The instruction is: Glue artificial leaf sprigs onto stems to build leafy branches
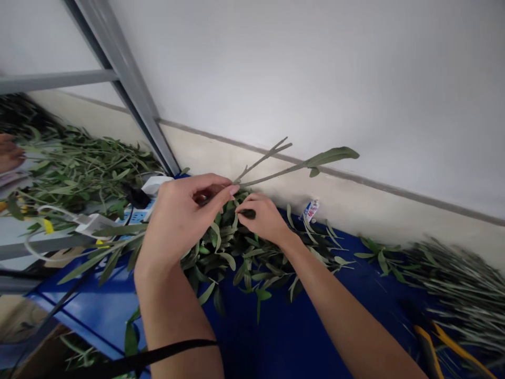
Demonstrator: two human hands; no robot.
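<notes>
My left hand (187,218) pinches a leafy branch (272,176) between thumb and fingers. Its grey-green stem forks to the upper right, with two bare twigs and a long leaf at the tip. More leaves (106,255) stick out left of my left wrist; whether they belong to the same branch is hidden. Just right of it, my right hand (262,216) is closed, thumb against fingers, with a dark green leaf (248,213) in its curl. Below both hands a heap of leafy cuttings (252,263) lies on the blue table (260,337).
Bare stems (457,289) are piled at the right, near yellow-handled pliers (442,342). A power strip (138,215) with white plugs (92,226) and cables sits at the left. Behind the metal frame (134,100) lie more cuttings (90,168) and another person's hand (10,152). A wall closes the back.
</notes>
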